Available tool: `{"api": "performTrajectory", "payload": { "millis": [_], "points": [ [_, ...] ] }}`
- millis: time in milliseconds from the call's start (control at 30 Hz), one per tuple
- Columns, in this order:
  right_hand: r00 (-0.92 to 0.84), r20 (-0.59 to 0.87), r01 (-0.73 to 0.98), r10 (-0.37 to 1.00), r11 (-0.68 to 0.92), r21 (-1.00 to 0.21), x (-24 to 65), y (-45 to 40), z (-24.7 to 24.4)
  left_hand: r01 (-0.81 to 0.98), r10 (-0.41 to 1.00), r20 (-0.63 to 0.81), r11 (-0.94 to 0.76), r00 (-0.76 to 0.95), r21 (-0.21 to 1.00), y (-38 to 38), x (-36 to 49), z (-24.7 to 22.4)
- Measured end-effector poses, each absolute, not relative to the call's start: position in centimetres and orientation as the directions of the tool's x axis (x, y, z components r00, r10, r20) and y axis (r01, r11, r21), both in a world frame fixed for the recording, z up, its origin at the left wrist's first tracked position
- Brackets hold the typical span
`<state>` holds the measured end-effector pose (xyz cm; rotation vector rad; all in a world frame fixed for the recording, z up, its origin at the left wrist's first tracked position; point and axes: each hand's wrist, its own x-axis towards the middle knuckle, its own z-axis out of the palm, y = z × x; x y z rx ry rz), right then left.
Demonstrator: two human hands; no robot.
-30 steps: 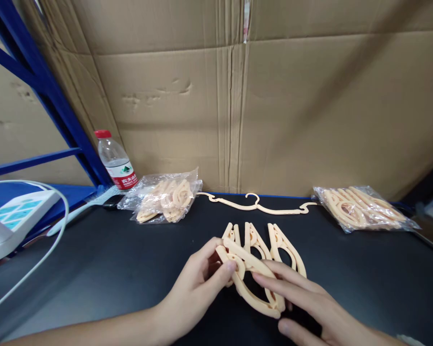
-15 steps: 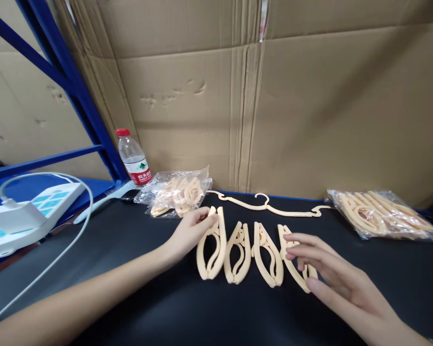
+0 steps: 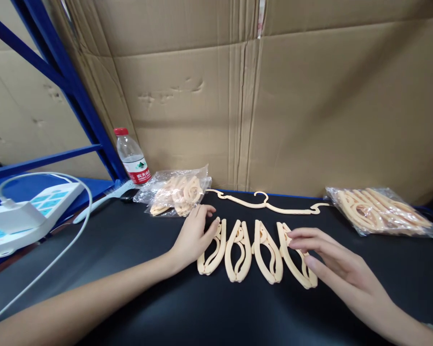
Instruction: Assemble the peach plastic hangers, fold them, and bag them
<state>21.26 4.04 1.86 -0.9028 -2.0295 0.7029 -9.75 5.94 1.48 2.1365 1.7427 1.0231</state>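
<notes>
Several cream folded hangers lie side by side on the black tabletop. My left hand (image 3: 194, 240) rests over the left edge of the leftmost folded hanger (image 3: 222, 245), its fingers stretched out and its thumb near the top end. Two more folded hangers, one (image 3: 238, 252) left of centre and one (image 3: 269, 252) right of centre, lie untouched between my hands. My right hand (image 3: 341, 269) hovers open at the rightmost folded hanger (image 3: 296, 259), with its fingertips overlapping it; I cannot tell whether they touch. Behind the row lies an unfolded hanger (image 3: 247, 204) with its hook pointing away.
Plastic bags of hangers lie at back left (image 3: 180, 192) and back right (image 3: 382, 211). A red-capped water bottle (image 3: 132, 158) stands by the blue metal frame (image 3: 63, 79). A white power strip (image 3: 57, 202) with a cable is at left. A cardboard wall (image 3: 187, 110) closes the back.
The leftmost folded hanger, raised in my left hand before, now lies flat in line with the others. My left fingers have let go and spread. The right hand has barely moved.
</notes>
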Motion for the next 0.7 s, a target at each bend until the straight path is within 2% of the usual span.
{"api": "performTrajectory", "payload": {
  "millis": [100, 167, 233, 333, 433, 533, 700],
  "points": [
    [-0.512, 0.477, 0.378, 0.715, 0.686, -0.622, 21.5, 4.4, 1.8, 0.795, 0.91, 0.381, -0.351, 0.165, 0.495, 4.5, -9.0, 2.3],
    [-0.598, 0.487, 0.409, 0.637, 0.765, -0.498, 21.6, 4.6, 1.9, 0.824, 0.899, 0.316, -0.415, 0.305, 0.385, 2.8, -8.4, 2.7],
    [-0.679, 0.439, 0.458, 0.588, 0.807, -0.372, 21.5, 4.4, 2.0, 0.84, 0.883, 0.25, -0.46, 0.398, 0.288, 0.9, -7.8, 2.7],
    [-0.762, 0.294, 0.514, 0.577, 0.815, -0.266, 21.0, 3.6, 2.4, 0.843, 0.884, 0.151, -0.467, 0.442, 0.268, -1.3, -7.2, 2.6],
    [-0.801, 0.19, 0.515, 0.568, 0.815, -0.266, 20.4, 2.8, 2.8, 0.831, 0.863, -0.014, -0.482, 0.505, 0.277, -1.9, -6.8, 3.2],
    [-0.799, 0.155, 0.526, 0.581, 0.8, -0.287, 20.0, 2.5, 2.8, 0.843, 0.853, -0.096, -0.478, 0.512, 0.248, -1.7, -6.5, 3.9],
    [-0.792, 0.108, 0.549, 0.601, 0.779, -0.305, 20.4, 3.2, 2.1, 0.812, 0.833, -0.034, -0.528, 0.552, 0.249, -0.9, -6.4, 3.0]
  ]
}}
